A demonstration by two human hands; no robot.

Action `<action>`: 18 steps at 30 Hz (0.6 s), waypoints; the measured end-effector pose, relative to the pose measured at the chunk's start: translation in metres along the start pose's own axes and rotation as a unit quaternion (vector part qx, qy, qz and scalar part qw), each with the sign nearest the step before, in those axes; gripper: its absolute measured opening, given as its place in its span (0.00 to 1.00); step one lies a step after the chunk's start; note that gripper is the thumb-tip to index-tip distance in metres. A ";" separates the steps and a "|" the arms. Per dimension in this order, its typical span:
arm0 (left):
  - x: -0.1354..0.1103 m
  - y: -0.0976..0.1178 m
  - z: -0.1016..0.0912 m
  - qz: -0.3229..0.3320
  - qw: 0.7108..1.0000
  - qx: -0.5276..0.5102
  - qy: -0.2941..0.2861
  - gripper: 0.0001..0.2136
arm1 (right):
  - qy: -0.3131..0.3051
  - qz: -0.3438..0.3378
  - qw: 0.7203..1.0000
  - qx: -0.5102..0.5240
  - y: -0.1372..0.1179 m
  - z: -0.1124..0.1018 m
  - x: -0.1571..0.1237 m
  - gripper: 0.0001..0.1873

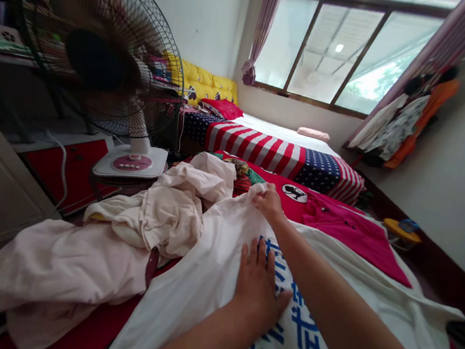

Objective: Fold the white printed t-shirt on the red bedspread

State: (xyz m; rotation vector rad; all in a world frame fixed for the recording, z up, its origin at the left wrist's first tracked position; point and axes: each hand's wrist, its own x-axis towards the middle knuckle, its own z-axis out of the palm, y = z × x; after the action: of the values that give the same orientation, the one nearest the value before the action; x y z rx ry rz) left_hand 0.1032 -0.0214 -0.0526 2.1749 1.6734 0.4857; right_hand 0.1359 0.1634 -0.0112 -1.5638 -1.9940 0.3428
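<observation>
Palm down, my left hand (pixel 257 292) rests on the white cloth (pixel 208 260), grasping nothing. Its fingers are stretched out and slightly apart, pointing away from me, with the thumb angled off to the right across the blue characters (pixel 303 335) printed there. The left forearm comes in low from the bottom edge. My right hand (pixel 269 201) reaches farther, the arm long and almost straight as it slants in from the lower right over the lettering. Its fingers are bent in and pinch a bunched bit of the cloth's far edge.

The cloth lies spread in front of me on a red cover (pixel 257 171). Just left of it sits a crumpled heap of pale clothes (pixel 172 207); to the right of my right hand lies a magenta garment (pixel 357 241). Beyond the heap stands a fan (pixel 95 62), and farther back, under the window (pixel 330 52), a bed with a stars-and-stripes cover (pixel 255 146).
</observation>
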 end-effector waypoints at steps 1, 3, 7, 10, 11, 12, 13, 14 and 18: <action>0.000 0.000 0.000 -0.001 1.000 -0.001 0.002 0.40 | 0.013 -0.009 1.000 0.021 0.000 0.000 0.003 0.32; 0.000 -0.001 0.001 0.001 1.000 0.000 0.002 0.40 | 0.035 -0.053 0.996 0.066 0.002 0.003 0.000 0.37; 0.001 -0.002 0.003 0.008 1.000 -0.004 0.008 0.40 | -0.034 -0.168 0.984 0.055 0.015 0.014 -0.026 0.26; 0.002 -0.003 0.006 0.002 0.999 -0.005 0.034 0.40 | -0.119 -0.169 0.978 0.003 0.022 0.015 -0.037 0.22; 0.002 -0.003 0.008 0.000 0.999 0.000 0.043 0.40 | -0.129 -0.161 0.978 -0.002 0.022 0.012 -0.040 0.24; 0.003 -0.003 0.009 -0.001 0.999 0.007 0.051 0.39 | -0.133 -0.157 0.979 -0.005 0.022 0.007 -0.044 0.26; 0.003 -0.004 0.011 0.000 0.998 0.016 0.055 0.39 | -0.129 -0.159 0.979 -0.006 0.021 0.001 -0.049 0.27; 0.003 -0.005 0.012 0.002 0.998 0.025 0.059 0.39 | -0.117 -0.166 0.979 -0.005 0.021 -0.007 -0.057 0.27; 0.005 -0.007 0.018 0.021 0.995 0.058 0.076 0.36 | -0.072 -0.192 0.979 -0.016 0.030 -0.042 -0.126 0.29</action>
State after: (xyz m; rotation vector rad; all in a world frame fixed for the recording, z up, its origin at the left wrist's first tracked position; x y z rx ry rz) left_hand 0.1065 -0.0165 -0.0712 2.3122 1.7765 0.5928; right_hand 0.2027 0.0464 -0.0285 -1.1624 -2.3651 0.2748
